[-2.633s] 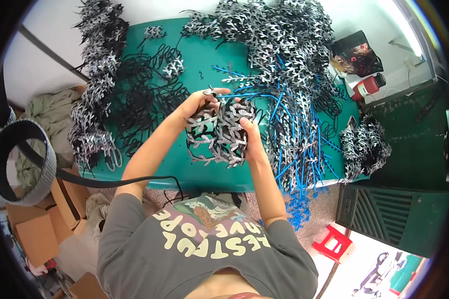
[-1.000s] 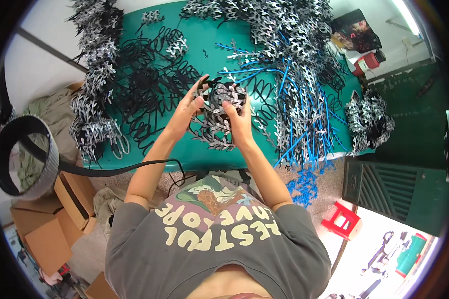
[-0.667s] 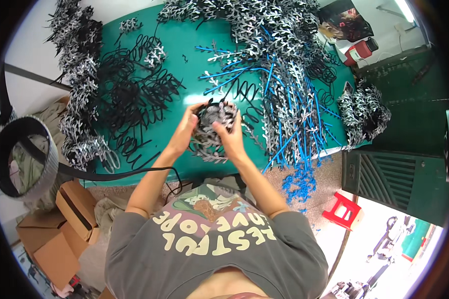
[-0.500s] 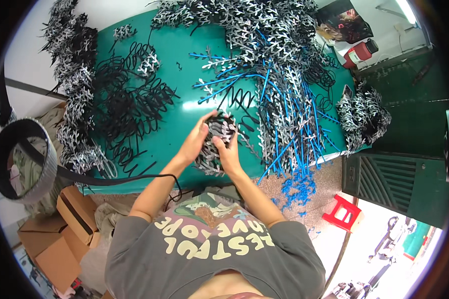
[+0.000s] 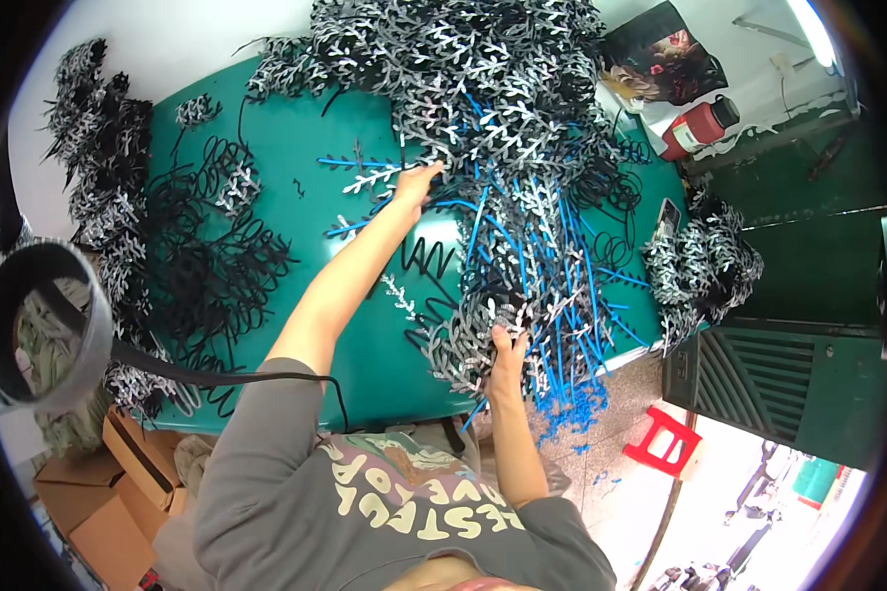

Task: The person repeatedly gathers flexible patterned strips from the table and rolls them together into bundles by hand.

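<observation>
My right hand (image 5: 506, 366) is closed on the near side of a bundle of grey and black leafy garland (image 5: 455, 347), thumb on top, by the table's near edge. My left hand (image 5: 419, 187) reaches forward to the front of a big heap of similar leafy garland (image 5: 463, 59). Its fingers are drawn together at the leaves; what they pinch, if anything, is hidden. Between the hands lies a black wavy cord (image 5: 426, 258). Blue stems (image 5: 591, 246) with silvery leaves spread to the right, running under or beside the bundle.
The green table (image 5: 355, 325) carries tangled black cords (image 5: 197, 256) on the left. Leafy garlands (image 5: 108, 187) line its left edge; another clump (image 5: 705, 258) sits right. A red bottle (image 5: 698, 128) stands far right. Cardboard boxes (image 5: 94, 492) and a red stool (image 5: 663, 443) are below.
Both hands held the garland bundle together. My left hand has let go and gone forward to the heap; my right hand has carried the bundle to the right. The whole view has shifted slightly.
</observation>
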Demonstrator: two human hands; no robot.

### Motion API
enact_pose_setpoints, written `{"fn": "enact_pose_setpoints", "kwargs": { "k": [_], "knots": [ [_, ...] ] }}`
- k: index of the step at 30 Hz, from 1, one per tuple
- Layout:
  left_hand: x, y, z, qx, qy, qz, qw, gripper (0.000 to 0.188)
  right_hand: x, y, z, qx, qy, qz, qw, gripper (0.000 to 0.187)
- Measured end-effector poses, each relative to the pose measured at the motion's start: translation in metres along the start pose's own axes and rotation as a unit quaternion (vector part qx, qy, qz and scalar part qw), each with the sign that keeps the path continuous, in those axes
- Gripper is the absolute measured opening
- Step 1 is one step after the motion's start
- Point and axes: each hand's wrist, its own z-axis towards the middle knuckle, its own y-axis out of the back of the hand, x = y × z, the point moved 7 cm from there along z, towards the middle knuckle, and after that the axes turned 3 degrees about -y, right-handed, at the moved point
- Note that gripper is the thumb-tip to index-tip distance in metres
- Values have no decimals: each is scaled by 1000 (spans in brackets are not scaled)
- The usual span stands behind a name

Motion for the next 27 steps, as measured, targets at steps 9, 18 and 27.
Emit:
{"fn": "enact_pose_setpoints", "kwargs": {
  "k": [9, 18, 27],
  "knots": [
    [-111, 84, -102, 26, -236, 134, 962, 31, 20, 16, 29, -1, 26, 24, 999, 66],
    [-143, 137, -215, 77, -246, 301, 918, 29, 28, -78, 21, 184, -29, 11, 982, 53],
    [-89, 157, -300, 78, -363, -154, 915, 57, -31, -153, -61, 346, -130, 78, 926, 63]
  ]
}}
